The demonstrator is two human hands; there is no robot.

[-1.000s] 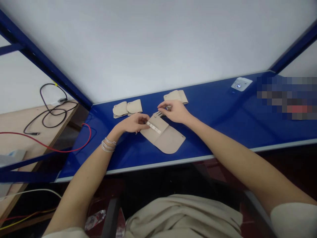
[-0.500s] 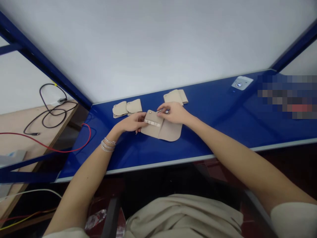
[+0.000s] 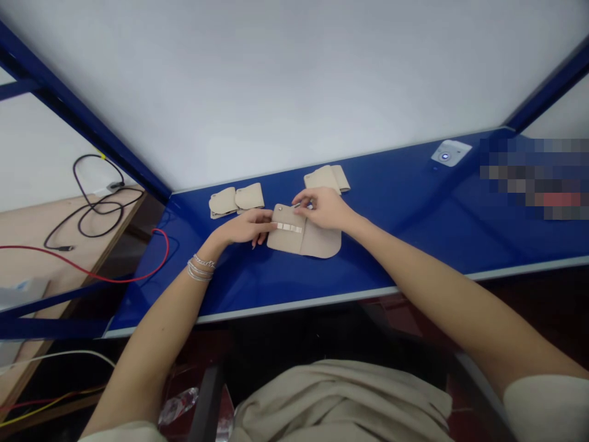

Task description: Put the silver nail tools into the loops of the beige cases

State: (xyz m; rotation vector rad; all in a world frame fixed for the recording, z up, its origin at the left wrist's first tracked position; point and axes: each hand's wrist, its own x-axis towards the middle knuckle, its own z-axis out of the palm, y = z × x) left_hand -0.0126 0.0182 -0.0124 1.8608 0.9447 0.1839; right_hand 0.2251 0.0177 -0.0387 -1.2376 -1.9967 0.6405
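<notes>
From where I stand, the right hand [image 3: 324,209] covers the top of the beige pouch [image 3: 322,244], and a small metal piece [image 3: 299,205] by its fingers is too small to make out. The left hand [image 3: 243,227] hides the pouch's left edge. At the far right of the blue table [image 3: 414,233], a pixelated blur [image 3: 534,178] masks whatever lies there. Below, a dark upright bar [image 3: 207,399] partly blocks a plastic bottle [image 3: 178,405], and the beige cloth [image 3: 340,405] runs off the bottom edge.

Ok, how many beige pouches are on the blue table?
3: one pouch between the left hand and right hand, one further left, one behind; that left one may be two.
</notes>
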